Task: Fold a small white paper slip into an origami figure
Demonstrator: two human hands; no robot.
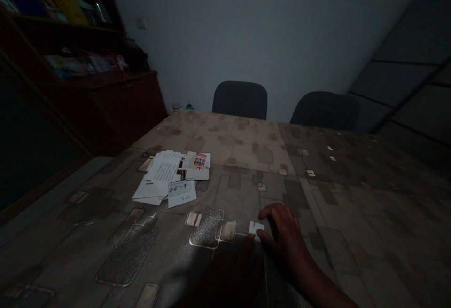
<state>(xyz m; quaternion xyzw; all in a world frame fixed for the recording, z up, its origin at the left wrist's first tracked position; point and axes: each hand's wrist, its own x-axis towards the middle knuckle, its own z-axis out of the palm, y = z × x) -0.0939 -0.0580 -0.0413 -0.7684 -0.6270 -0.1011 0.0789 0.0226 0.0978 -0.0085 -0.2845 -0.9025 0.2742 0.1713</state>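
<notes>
We are looking down at a dim counter point(243, 141) that is showing a pattern of rounded rectangles. Our right hand point(282, 228) is reaching in from the lower right, its thumb and index finger curving with a gap between them. Between those two fingers and just to their left, a small white card point(254, 227) is lying on the counter, the thumb tip overlapping its near right part; we are not seeing a firm pinch. Our left hand point(243, 268) is sinking into deep shadow just left of and nearer than the right hand, its fingertips pointing toward the card's near edge; we cannot tell whether it is grasping anything.

Well to the left of both hands and farther away, a loose pile of white cards point(162, 171) is spreading out, several bearing dark writing. At its right side, a card with a red strip and a small picture point(199, 160) is lying face up. Beyond the hands, two dark chairs point(239, 98) are standing against a pale wall point(268, 30). Far left of the hands, a reddish-brown cabinet point(123, 106) is holding assorted items.
</notes>
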